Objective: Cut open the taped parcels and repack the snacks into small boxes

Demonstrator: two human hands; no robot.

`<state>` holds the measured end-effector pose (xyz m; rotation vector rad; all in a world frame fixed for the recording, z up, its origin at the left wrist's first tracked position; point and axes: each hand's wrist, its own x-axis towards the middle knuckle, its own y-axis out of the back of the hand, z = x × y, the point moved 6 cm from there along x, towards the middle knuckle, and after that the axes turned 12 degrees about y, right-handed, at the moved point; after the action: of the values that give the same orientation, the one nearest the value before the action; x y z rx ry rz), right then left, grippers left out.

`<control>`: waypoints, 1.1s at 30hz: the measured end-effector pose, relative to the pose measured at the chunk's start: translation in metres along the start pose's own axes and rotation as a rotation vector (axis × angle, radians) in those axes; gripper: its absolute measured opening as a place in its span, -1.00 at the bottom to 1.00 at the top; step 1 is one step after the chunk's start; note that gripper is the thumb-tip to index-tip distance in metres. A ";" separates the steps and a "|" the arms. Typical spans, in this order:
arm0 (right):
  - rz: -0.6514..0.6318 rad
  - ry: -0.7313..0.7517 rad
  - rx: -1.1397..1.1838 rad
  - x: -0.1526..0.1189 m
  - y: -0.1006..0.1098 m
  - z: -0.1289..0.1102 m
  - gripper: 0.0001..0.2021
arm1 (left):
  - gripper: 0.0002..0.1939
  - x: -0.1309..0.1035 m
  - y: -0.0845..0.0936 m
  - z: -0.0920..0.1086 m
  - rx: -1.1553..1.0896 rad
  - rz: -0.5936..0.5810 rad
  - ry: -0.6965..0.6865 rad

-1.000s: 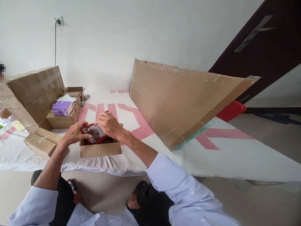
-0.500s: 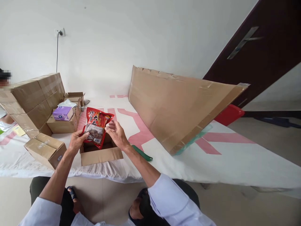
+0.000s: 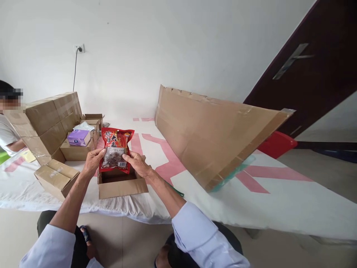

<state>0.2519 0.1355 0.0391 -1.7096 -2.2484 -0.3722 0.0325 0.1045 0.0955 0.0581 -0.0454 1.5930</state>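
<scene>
A red snack packet (image 3: 115,150) with large characters and a see-through lower part is held upright, its printed side facing me. My left hand (image 3: 93,160) grips its left edge, the thumb on the front. On the lower right edge my right hand (image 3: 138,163) is closed, its thumb also on the front. Below and behind the packet stands an open cardboard box (image 3: 124,189), its front flap folded outward. The dark inside of the box is partly hidden by the packet. A green strap-like thing (image 3: 175,191) lies partly behind my right forearm.
A closed carton (image 3: 55,176) stands left of the open box. Behind it are stacked cartons (image 3: 41,123) and a purple tissue pack (image 3: 79,137) on another box. A large cardboard sheet (image 3: 214,134) leans across the table (image 3: 251,208). Another person (image 3: 9,130) sits at far left.
My right hand, loosely raised at the packet's right side before, now grips its lower right edge. The packet is more upright and squarely facing me. The view has shifted slightly.
</scene>
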 end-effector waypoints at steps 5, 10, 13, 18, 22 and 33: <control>0.023 0.040 0.268 0.015 -0.009 0.004 -0.45 | -0.42 0.018 -0.005 -0.022 -0.191 -0.008 0.092; 0.027 -0.009 0.373 0.027 -0.014 0.020 -0.34 | -0.44 0.032 -0.006 -0.034 -0.368 -0.033 0.171; 0.043 -0.033 0.402 0.034 -0.014 0.031 -0.38 | -0.48 0.040 -0.004 -0.039 -0.397 -0.031 0.195; 0.073 -0.065 0.381 0.040 -0.012 0.045 -0.43 | -0.55 0.050 -0.002 -0.049 -0.424 -0.024 0.234; 0.078 -0.067 0.382 0.041 -0.010 0.052 -0.46 | -0.62 0.055 -0.002 -0.055 -0.434 -0.025 0.261; 0.086 -0.029 0.414 0.044 -0.012 0.058 -0.45 | -0.65 0.061 -0.002 -0.058 -0.421 -0.020 0.265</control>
<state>0.2248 0.1932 0.0021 -1.5876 -2.0781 0.1322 0.0321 0.1691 0.0412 -0.4774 -0.1712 1.5308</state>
